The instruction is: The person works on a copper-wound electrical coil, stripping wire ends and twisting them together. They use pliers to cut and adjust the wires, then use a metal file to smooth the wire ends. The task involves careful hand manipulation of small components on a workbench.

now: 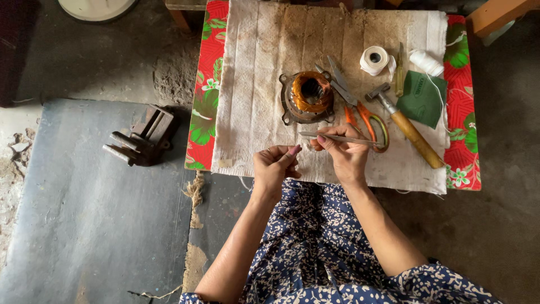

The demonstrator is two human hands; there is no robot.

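She sits at a low table [467, 169] covered with a red flowered cloth [205, 84] and, over that, a stained white cloth [253, 84]. Both hands are up over the near edge of the white cloth, close together but not touching. Her right hand [346, 152] is pinched shut on a long thin metal tool [337, 138], which lies level and points left, its tip past the thumb. Her left hand [274, 166] is curled closed just beside that tip, thumb against forefinger; whether it pinches a thread I cannot tell. Just beyond the hands, near the middle of the table, stands a motor stator [307, 97] with copper windings. Orange-handled scissors [357, 107] lie right of it, then a hammer [406, 126] with a wooden handle running toward the near right corner. Toward the far right corner sit a roll of white tape [374, 59], a spool of white thread [426, 62] and a green folded cloth [422, 98]. On the floor to the left rests a small iron vise [142, 138].
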